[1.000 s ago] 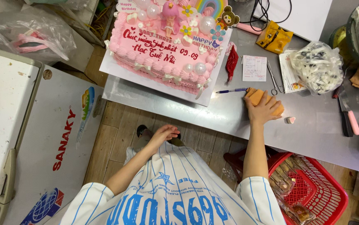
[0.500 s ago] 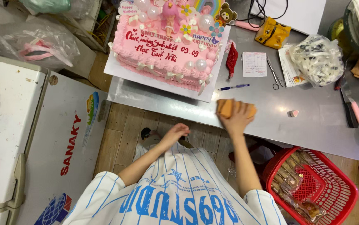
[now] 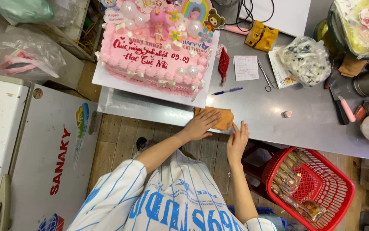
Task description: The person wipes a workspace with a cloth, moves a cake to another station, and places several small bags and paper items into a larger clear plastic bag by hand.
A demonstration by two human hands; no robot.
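Note:
An orange cloth (image 3: 226, 118) lies at the near edge of the steel table (image 3: 261, 115), just below the corner of a white cake board (image 3: 107, 80). My left hand (image 3: 201, 124) rests flat on the cloth's left part, fingers pointing right. My right hand (image 3: 238, 142) stands at the table's edge beside the cloth, fingers straight and together, its forefinger near the cloth's right corner. On the board sits a pink square birthday cake (image 3: 158, 53) with red writing, pearls, a doll and a rainbow on top.
On the table lie a blue pen (image 3: 227, 90), a paper slip (image 3: 246, 67), scissors (image 3: 266, 78), a plastic bag (image 3: 306, 60), a yellow pouch (image 3: 261, 37) and a pink-handled knife (image 3: 343, 105). A red basket (image 3: 321, 179) of wrapped pastries stands lower right. A white chest freezer (image 3: 43, 149) is at left.
My right hand slid the cloth leftward along the table, then let it go. My left hand rose from below the table's edge and now lies on the cloth.

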